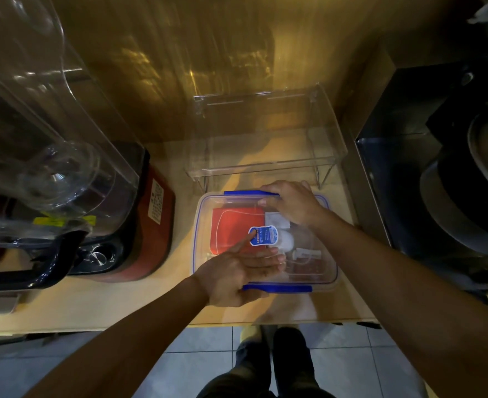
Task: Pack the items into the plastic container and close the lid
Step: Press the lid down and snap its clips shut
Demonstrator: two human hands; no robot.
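A clear plastic container (201, 225) with a blue-trimmed lid (208, 202) sits on the counter in front of me. Through the lid I see a red flat packet (228, 231), white items (287, 242) and a blue and white label (264, 236). My left hand (237, 274) lies flat on the near part of the lid, thumb stretched toward the label, fingers by the near blue clip (283, 288). My right hand (291, 201) presses on the far edge, fingers curled at the far blue clip (242, 193).
A clear acrylic stand (265, 156) is just behind the container. A red blender base with a clear jug (139, 225) stands at the left. Dark appliances (438, 168) crowd the right. The counter's front edge (151, 326) is close, with tiled floor below.
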